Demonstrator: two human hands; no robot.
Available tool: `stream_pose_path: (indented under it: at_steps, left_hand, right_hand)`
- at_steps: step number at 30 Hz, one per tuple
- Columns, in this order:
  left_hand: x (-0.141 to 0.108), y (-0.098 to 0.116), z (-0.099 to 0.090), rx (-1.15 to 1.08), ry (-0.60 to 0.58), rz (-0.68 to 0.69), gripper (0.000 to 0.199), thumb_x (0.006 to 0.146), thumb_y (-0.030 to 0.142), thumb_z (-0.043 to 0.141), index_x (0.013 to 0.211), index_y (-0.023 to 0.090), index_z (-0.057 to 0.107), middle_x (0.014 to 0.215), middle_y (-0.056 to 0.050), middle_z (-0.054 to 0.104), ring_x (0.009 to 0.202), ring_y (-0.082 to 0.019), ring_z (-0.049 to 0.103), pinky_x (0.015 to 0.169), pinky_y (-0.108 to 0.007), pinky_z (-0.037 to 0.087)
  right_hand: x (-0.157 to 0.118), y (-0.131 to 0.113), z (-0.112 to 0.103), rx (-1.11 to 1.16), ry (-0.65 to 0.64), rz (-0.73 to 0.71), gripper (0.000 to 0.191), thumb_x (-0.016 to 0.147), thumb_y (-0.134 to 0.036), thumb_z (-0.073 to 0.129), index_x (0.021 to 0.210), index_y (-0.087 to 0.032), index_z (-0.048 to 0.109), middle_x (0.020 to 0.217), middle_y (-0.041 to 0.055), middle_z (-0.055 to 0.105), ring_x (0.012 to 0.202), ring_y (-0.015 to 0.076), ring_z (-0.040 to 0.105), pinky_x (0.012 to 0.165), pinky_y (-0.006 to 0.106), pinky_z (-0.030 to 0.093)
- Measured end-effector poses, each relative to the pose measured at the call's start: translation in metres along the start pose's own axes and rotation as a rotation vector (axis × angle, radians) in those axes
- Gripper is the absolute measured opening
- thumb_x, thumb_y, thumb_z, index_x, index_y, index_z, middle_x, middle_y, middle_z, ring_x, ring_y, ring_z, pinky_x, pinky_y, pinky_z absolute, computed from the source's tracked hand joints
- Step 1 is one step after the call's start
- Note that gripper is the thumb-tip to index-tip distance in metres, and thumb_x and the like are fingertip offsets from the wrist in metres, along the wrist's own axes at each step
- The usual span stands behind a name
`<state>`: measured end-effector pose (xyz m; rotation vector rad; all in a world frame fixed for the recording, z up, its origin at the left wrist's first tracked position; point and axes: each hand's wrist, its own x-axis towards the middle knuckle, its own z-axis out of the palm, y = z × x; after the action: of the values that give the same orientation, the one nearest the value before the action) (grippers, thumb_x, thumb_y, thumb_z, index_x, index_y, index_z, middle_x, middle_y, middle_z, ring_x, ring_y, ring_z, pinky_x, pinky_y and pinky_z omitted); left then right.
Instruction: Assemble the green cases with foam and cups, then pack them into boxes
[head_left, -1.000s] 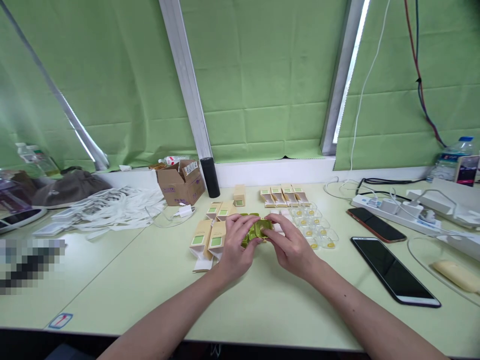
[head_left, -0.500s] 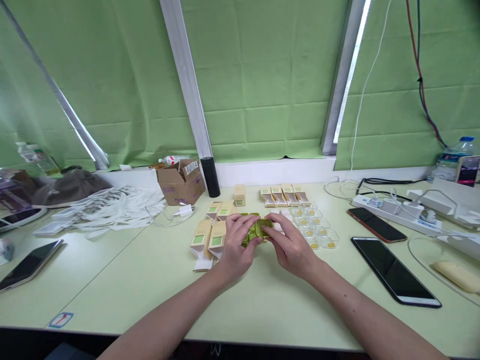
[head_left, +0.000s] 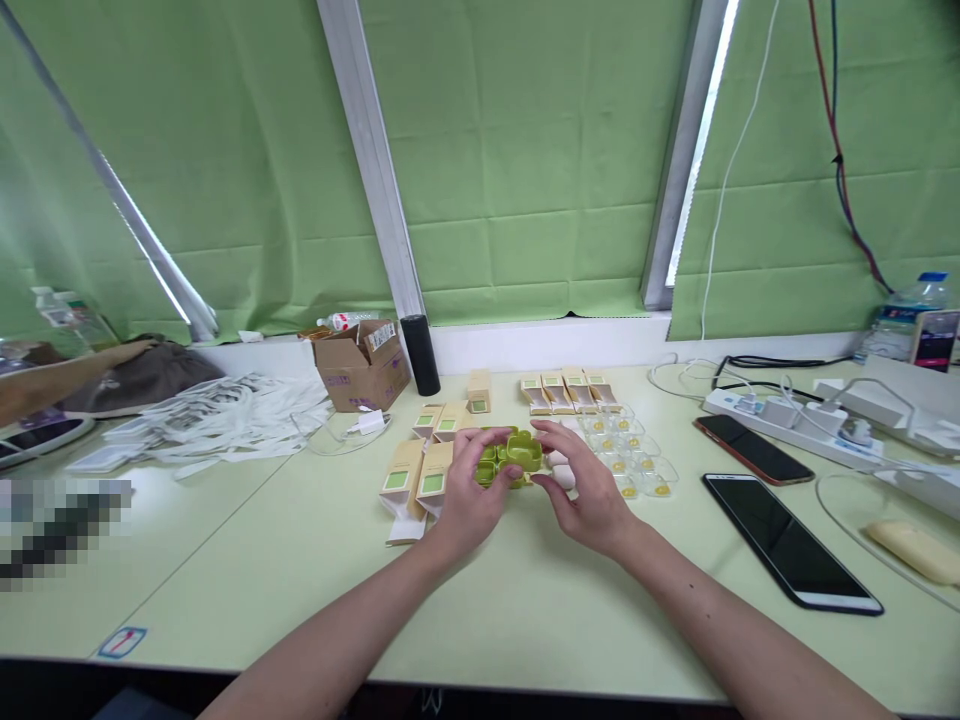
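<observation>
Directly ahead, our left hand grips the green compartmented tray from the left; our right hand, thumb and forefinger parted, lies beside its right end

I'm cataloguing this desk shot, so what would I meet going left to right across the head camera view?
Pile of white straps → cardboard box → black cylinder → left hand → green molded tray → right hand → large white-edged phone → pale yellow bar.
</observation>
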<state>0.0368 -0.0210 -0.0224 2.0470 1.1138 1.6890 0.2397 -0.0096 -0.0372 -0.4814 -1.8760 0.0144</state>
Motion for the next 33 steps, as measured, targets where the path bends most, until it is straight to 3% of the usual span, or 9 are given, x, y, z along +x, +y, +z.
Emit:
stream_pose_path:
  at_steps: [4, 7, 10, 14, 18, 21, 24, 27, 33]
  left_hand:
    - [0.004, 0.003, 0.000, -0.052, -0.007, -0.119, 0.045, 0.094, 0.064, 0.071, 0.099, 0.019, 0.074, 0.096, -0.007, 0.069, 0.091, -0.021, 0.067, 0.082, -0.033, 0.058]
    - [0.006, 0.004, 0.001, -0.107, -0.019, -0.224, 0.049, 0.093, 0.067, 0.070, 0.086, 0.018, 0.069, 0.081, -0.004, 0.068, 0.077, -0.019, 0.065, 0.073, -0.030, 0.055]
    - [0.007, 0.004, 0.001, -0.184, -0.063, -0.321, 0.052, 0.091, 0.069, 0.070, 0.079, 0.019, 0.064, 0.072, -0.001, 0.066, 0.066, -0.016, 0.063, 0.065, -0.028, 0.053]
    - [0.007, 0.005, 0.001, -0.235, -0.118, -0.387, 0.058, 0.088, 0.075, 0.069, 0.074, 0.019, 0.062, 0.067, -0.001, 0.065, 0.060, -0.016, 0.062, 0.058, -0.028, 0.052]
    - [0.009, 0.005, 0.002, -0.170, -0.121, -0.335, 0.063, 0.095, 0.077, 0.057, 0.070, 0.019, 0.062, 0.065, -0.001, 0.064, 0.062, -0.017, 0.060, 0.060, -0.028, 0.049]
    - [0.007, 0.004, 0.002, -0.118, -0.140, -0.269, 0.061, 0.104, 0.068, 0.051, 0.069, 0.018, 0.063, 0.070, -0.003, 0.064, 0.069, -0.018, 0.061, 0.068, -0.030, 0.050]
    - [0.005, 0.002, -0.001, -0.039, -0.127, -0.160, 0.045, 0.105, 0.054, 0.056, 0.082, 0.019, 0.070, 0.084, -0.006, 0.067, 0.084, -0.021, 0.064, 0.080, -0.034, 0.054]
    - [0.004, 0.002, -0.005, -0.006, -0.108, -0.065, 0.024, 0.103, 0.040, 0.064, 0.112, 0.020, 0.072, 0.109, -0.011, 0.068, 0.108, -0.026, 0.064, 0.096, -0.041, 0.056]
    - [0.001, 0.004, -0.008, -0.045, -0.241, 0.057, 0.058, 0.097, 0.025, 0.072, 0.152, 0.030, 0.053, 0.139, -0.014, 0.064, 0.139, -0.032, 0.050, 0.115, -0.055, 0.051]
  right_hand:
    - [0.000, -0.002, 0.001, 0.012, -0.026, 0.040, 0.062, 0.101, -0.010, 0.057, 0.158, -0.030, 0.044, 0.151, 0.0187, 0.060, 0.136, 0.0350, 0.064, 0.097, 0.055, 0.067]
    - [-0.001, -0.003, 0.003, 0.034, -0.046, 0.097, 0.060, 0.100, -0.009, 0.058, 0.155, -0.032, 0.049, 0.148, 0.0179, 0.060, 0.102, 0.0277, 0.074, 0.086, 0.049, 0.069]
    - [-0.001, -0.003, 0.005, 0.093, -0.043, 0.152, 0.055, 0.099, -0.009, 0.059, 0.149, -0.031, 0.055, 0.143, 0.0169, 0.061, 0.082, 0.0215, 0.071, 0.081, 0.046, 0.068]
    - [0.001, -0.004, 0.005, 0.179, -0.037, 0.224, 0.047, 0.099, -0.013, 0.063, 0.143, -0.029, 0.062, 0.136, 0.0150, 0.064, 0.075, 0.0177, 0.067, 0.083, 0.045, 0.067]
    - [0.001, -0.003, 0.006, 0.299, -0.028, 0.354, 0.039, 0.097, -0.023, 0.069, 0.136, -0.026, 0.068, 0.125, 0.0117, 0.071, 0.077, 0.0171, 0.067, 0.080, 0.041, 0.066]
    - [0.000, 0.003, 0.007, 0.459, -0.009, 0.498, 0.036, 0.096, -0.034, 0.074, 0.130, -0.023, 0.071, 0.115, 0.0110, 0.076, 0.084, 0.0195, 0.070, 0.077, 0.037, 0.066]
    - [0.000, 0.009, 0.006, 0.623, 0.006, 0.593, 0.042, 0.091, -0.043, 0.081, 0.126, -0.021, 0.072, 0.116, 0.0129, 0.078, 0.095, 0.0232, 0.074, 0.080, 0.037, 0.066]
    - [0.002, 0.011, 0.001, 0.696, 0.016, 0.652, 0.044, 0.089, -0.049, 0.083, 0.122, -0.021, 0.074, 0.114, 0.0126, 0.079, 0.096, 0.0244, 0.076, 0.079, 0.036, 0.065]
    - [0.001, 0.011, -0.001, 0.712, -0.027, 0.694, 0.048, 0.090, -0.055, 0.081, 0.124, -0.021, 0.077, 0.112, 0.0112, 0.081, 0.087, 0.0227, 0.075, 0.075, 0.035, 0.063]
